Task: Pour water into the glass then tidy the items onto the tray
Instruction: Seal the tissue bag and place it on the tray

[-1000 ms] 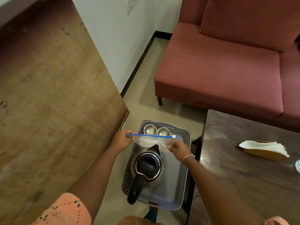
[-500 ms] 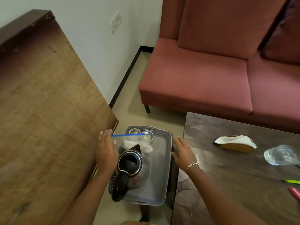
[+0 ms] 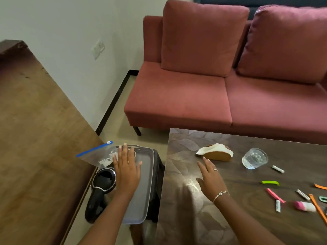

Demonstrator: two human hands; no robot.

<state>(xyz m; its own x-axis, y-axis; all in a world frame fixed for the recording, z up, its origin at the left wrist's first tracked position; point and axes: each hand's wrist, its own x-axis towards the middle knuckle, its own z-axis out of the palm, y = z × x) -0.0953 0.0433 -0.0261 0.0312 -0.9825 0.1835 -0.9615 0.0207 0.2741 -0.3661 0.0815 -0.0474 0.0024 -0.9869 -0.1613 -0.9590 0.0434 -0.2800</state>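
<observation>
A grey tray (image 3: 144, 188) sits on a low dark stool between the wooden surface and the table. On the tray stands a black and steel kettle (image 3: 102, 186), its handle toward me. A clear zip bag with a blue seal (image 3: 96, 154) leans at the tray's far left. My left hand (image 3: 126, 167) hovers flat over the tray with straight fingers, holding nothing. My right hand (image 3: 210, 175) is open above the dark table (image 3: 221, 218). A clear glass (image 3: 254, 158) stands on the table to the right of my right hand, apart from it.
A wooden holder with a white napkin (image 3: 215, 152) stands just beyond my right hand. Pens, clips and small items (image 3: 292, 197) lie scattered at the table's right. A red sofa (image 3: 221, 85) stands behind. A large wooden surface (image 3: 35, 138) fills the left.
The view has swung right and up. My left hand moved from the tray's left side to above it. My right hand left the tray's edge and moved over the table. The zip bag now leans free.
</observation>
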